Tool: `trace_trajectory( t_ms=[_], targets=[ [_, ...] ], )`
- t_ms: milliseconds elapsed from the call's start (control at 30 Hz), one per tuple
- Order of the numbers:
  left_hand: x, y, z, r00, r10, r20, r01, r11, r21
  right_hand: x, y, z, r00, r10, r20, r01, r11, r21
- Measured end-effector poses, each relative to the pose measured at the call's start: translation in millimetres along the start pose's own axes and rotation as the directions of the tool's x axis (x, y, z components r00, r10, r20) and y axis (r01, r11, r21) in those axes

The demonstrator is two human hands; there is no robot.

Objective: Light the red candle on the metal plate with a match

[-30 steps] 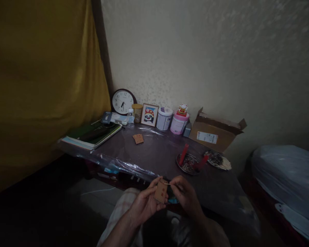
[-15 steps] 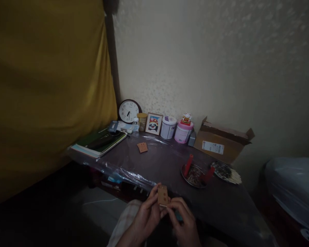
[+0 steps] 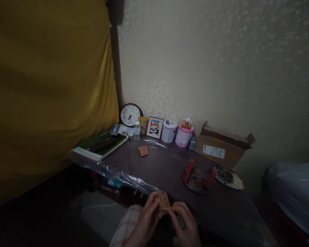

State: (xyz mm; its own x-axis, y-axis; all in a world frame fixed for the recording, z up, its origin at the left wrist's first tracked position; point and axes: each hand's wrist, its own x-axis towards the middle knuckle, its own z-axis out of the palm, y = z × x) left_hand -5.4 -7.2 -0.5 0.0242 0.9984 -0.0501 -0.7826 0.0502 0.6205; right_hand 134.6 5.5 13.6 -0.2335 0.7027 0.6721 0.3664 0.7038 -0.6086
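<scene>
A small flat brown cardboard box with dark marks on its face is held low, in front of the table's near edge. My left hand is closed around its left side, thumb along the face. At the box's near end, where a pale edge shows, my right hand pinches with thumb and forefinger. Its other fingers are curled, and whatever lies under them is hard to make out. Two similar brown cardboard pieces lie overlapped on the dark table.
On the right, a metal plate bears two red candles; another plate holds dark and pale bits. Along the wall stand a clock, a panda picture, tins and a cardboard box. Books lie left.
The view has tilted slightly, so everything sits a little lower. The small box has turned and tipped, showing more of its near pale edge. Both hands keep their hold on it.
</scene>
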Motion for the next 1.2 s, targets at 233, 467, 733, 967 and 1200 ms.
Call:
trace_trajectory(
  t_ms=[233, 467, 733, 967, 1200],
  targets=[
    [3, -6, -5.5, 0.999, 0.034, 0.026, -0.035, 0.998, 0.042, -3, 6, -1, 1.0, 0.024, -0.01, -0.024, 1.0, 0.011],
    [4, -13, -10.3, 0.995, 0.044, 0.094, -0.043, 0.999, -0.016, -2, 9, -5, 0.997, 0.042, -0.059, -0.042, 0.999, 0.014],
    [7, -16, -7.4, 0.995, 0.092, 0.038, -0.095, 0.992, 0.081, -3, 9, -5, 0.998, 0.047, -0.052, -0.046, 0.999, 0.029],
    [3, -11, -4.4, 0.993, 0.115, 0.043, -0.119, 0.983, 0.137, -4, 6, -4, 0.998, 0.064, -0.024, -0.063, 0.997, 0.035],
    [-1, -9, -2.1, 0.996, 0.085, -0.002, -0.084, 0.988, 0.132, -5, 13, -6, 0.983, 0.182, -0.019, -0.181, 0.981, 0.072]
  ],
)
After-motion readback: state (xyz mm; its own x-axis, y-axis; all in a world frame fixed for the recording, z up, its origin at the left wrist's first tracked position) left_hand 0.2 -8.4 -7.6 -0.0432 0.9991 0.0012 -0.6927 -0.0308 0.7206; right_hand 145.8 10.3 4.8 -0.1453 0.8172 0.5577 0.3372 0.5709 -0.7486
